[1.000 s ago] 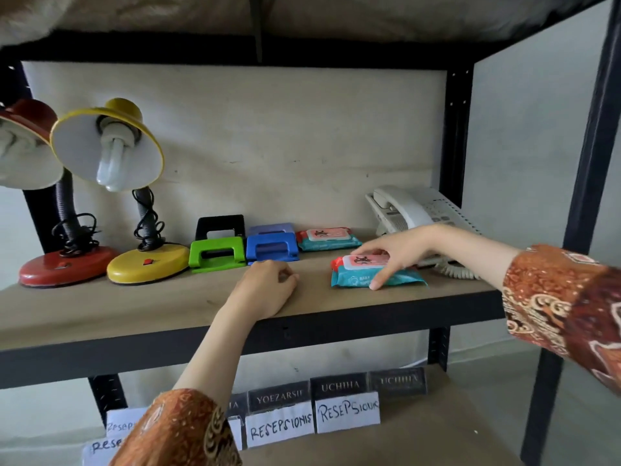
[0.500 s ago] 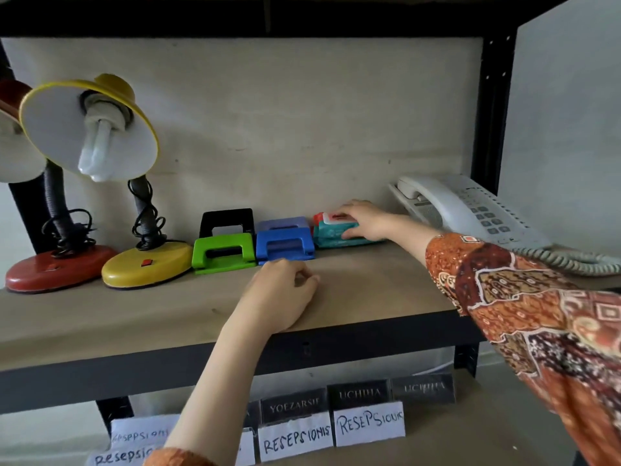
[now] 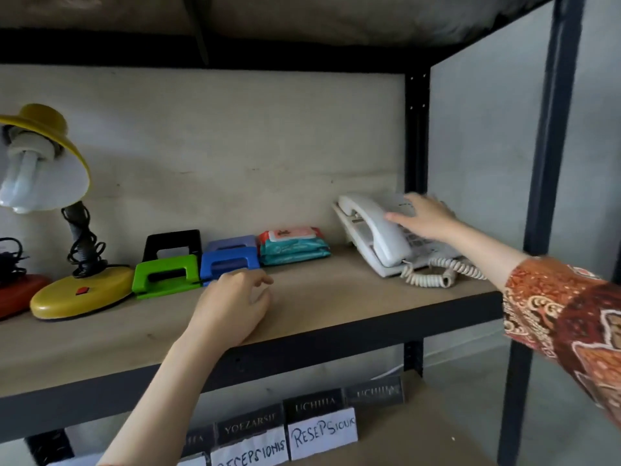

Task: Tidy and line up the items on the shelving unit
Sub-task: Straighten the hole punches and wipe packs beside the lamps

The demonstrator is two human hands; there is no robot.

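Head view. The shelf (image 3: 319, 297) is a flat wood-grain board on a black metal frame, with a pale backing panel behind it.

Along the back, from left to right: a red lamp base (image 3: 16, 294); a yellow desk lamp (image 3: 80, 292) with a glossy oval base, a ribbed black neck wrapped in cord and a dome shade holding a white bulb; a green hole punch (image 3: 166, 275) in front of a black hole punch (image 3: 173, 242); a blue hole punch (image 3: 230, 260) touching the green one; and two soft wet-wipe packs (image 3: 292, 247) stacked flat, teal with an orange-red lid label, just beside the blue punch.

The white telephone (image 3: 376, 237), smooth plastic with a coiled cord, sits at the right end, well apart from the packs.

The right hand (image 3: 423, 216) lies on the telephone body with fingers spread and straight, beside the handset. The left hand (image 3: 232, 307) rests on the shelf's front edge, fingers loosely curled, holding nothing, just in front of the blue punch.

On the lower shelf stand dark nameplates (image 3: 314, 406) and white handwritten paper signs (image 3: 322, 437).
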